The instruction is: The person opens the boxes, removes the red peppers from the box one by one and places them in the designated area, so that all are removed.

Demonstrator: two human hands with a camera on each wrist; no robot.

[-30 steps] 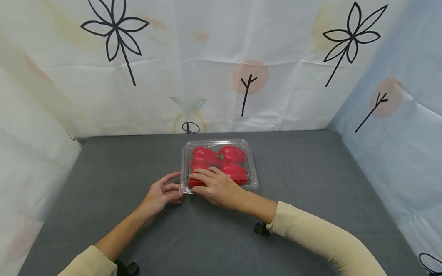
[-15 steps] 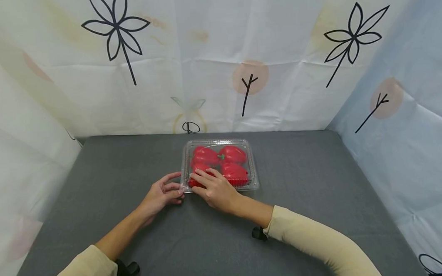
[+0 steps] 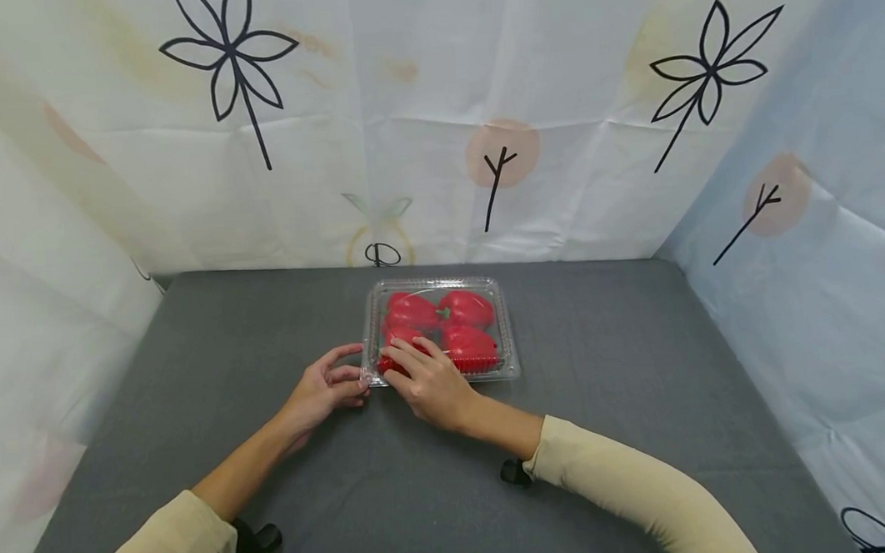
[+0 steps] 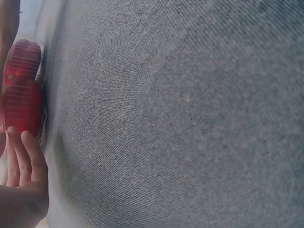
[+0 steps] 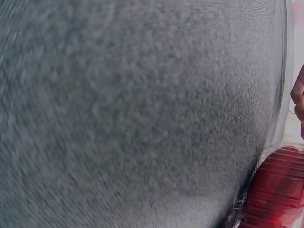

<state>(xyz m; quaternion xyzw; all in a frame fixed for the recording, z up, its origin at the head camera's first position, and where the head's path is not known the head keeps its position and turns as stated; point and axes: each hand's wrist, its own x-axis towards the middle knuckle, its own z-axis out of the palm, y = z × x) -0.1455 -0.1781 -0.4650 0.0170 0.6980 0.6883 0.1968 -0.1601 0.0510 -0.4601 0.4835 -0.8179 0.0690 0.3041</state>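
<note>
A clear plastic clamshell box (image 3: 504, 332) sits on the grey table, its lid over several red bell peppers (image 3: 470, 348) with green stems. My left hand (image 3: 319, 393) is at the box's front left corner, its fingers fairly straight along the left side and the thumb near the front edge. My right hand (image 3: 437, 391) rests on the front left part of the lid with fingers spread, hiding part of one pepper. In the left wrist view, the fingers (image 4: 34, 156) reach up beside the box. Red peppers (image 5: 278, 187) show through ribbed plastic in the right wrist view.
The grey cloth-covered table (image 3: 605, 360) spreads around the box. Behind it hangs a white curtain (image 3: 432, 76) with flower and leaf prints, and more curtain hangs at both sides. Black straps (image 3: 257, 543) hang at the wrists.
The right wrist and forearm have shifted slightly left, with the fingers still on the lid. The left hand and the box have hardly moved.
</note>
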